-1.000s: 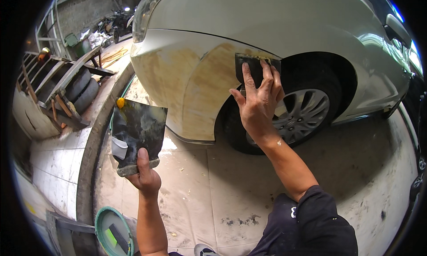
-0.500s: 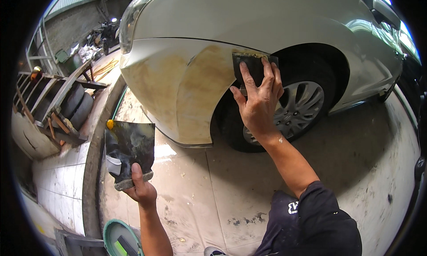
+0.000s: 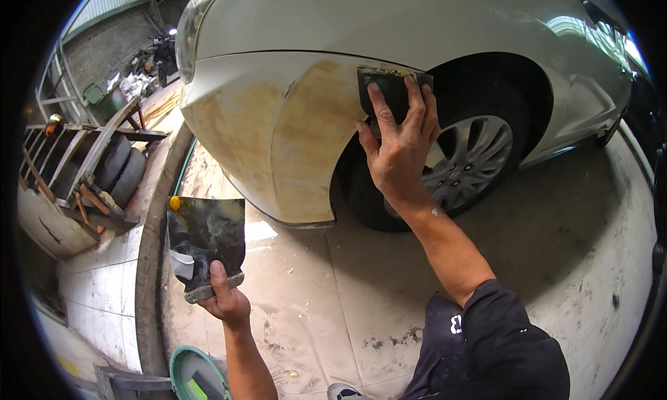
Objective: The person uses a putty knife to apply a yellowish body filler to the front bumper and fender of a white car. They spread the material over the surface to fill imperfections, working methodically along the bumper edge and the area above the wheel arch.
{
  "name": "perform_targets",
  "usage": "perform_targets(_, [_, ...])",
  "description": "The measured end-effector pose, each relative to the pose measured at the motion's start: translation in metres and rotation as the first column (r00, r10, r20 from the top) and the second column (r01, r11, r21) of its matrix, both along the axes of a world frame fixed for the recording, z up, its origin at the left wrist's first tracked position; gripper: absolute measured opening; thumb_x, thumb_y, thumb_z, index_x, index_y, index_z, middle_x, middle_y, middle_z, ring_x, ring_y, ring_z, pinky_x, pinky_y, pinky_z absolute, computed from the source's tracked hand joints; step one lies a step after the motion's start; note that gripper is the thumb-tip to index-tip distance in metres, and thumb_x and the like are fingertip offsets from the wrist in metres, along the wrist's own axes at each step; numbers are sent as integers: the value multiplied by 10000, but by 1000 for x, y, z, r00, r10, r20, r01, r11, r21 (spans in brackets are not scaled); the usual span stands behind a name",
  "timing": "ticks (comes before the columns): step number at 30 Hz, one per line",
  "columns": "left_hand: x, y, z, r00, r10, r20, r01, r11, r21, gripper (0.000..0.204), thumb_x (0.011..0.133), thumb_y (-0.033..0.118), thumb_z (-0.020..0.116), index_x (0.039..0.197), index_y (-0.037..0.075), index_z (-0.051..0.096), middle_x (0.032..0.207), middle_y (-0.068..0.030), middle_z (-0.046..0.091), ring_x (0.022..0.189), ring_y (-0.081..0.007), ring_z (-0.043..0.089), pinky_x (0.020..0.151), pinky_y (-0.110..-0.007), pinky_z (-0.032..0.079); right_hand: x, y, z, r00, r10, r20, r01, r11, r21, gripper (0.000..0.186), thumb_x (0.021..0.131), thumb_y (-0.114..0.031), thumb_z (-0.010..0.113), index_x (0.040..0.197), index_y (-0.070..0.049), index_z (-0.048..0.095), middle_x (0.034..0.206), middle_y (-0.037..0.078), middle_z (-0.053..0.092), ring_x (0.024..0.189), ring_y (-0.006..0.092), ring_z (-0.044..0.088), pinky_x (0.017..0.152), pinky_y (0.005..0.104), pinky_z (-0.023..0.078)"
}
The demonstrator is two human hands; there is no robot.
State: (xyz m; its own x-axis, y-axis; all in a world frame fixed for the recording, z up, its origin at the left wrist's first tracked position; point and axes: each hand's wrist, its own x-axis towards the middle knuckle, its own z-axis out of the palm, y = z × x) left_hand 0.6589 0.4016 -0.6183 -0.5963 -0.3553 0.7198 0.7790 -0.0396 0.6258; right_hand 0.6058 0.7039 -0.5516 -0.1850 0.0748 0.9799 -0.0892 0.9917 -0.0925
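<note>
My right hand [image 3: 403, 150] presses a dark flat spreader [image 3: 394, 94] with its fingers fanned over the back. The spreader lies against the upper rear corner of the pale car bumper [image 3: 240, 177], beside the wheel arch; yellowish residue shows along its top edge. Tan, sanded-looking patches [image 3: 309, 122] cover much of the bumper. Lower left, my left hand [image 3: 228, 304] grips a dark, smeared flat plate [image 3: 215, 226] by its bottom end, thumb on top. A yellow dab [image 3: 175, 203] sits on the plate's upper left corner, and a pale grey smear [image 3: 182, 264] on its left edge.
The front wheel [image 3: 479, 150] stands right of the bumper. Below my left forearm is a green-rimmed tub [image 3: 174, 365] with a bright green item inside. A raised tiled ledge [image 3: 104, 282] runs along the left, with a slatted frame [image 3: 97, 157] on it.
The view has shifted slightly. My left hand and its plate sit a little lower and to the right in the picture. The spreader remains near the same corner of the bumper.
</note>
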Motion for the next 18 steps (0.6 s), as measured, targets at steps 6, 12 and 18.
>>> perform_targets(6, [1,-8,-5,1000,4,14,-3,1000,-17,399,886,39,559,1263,-39,451,1216,-135,551,1032,-191,577,880,-314,501,13,-6,-21,994,46,102,-45,999,-7,515,765,-237,697,1259,-185,561,1345,224,349,1217,447,340,935,531,310])
perform_targets(12, [4,-11,-3,1000,-4,9,4,1000,-13,401,886,25,555,1265,-43,444,1228,-136,546,1047,-194,572,886,-324,500,13,-7,0,998,36,41,-35,999,-26,505,777,-237,701,1259,-172,566,1345,219,345,1231,442,327,951,532,299])
perform_targets(18, [3,-11,-3,999,24,30,-23,1000,-8,406,878,35,570,1256,-47,446,1212,-142,552,1038,-200,575,880,-328,505,6,-9,7,999,34,31,-32,998,-48,530,780,-263,704,1279,-170,553,1350,224,332,1234,453,315,959,544,289])
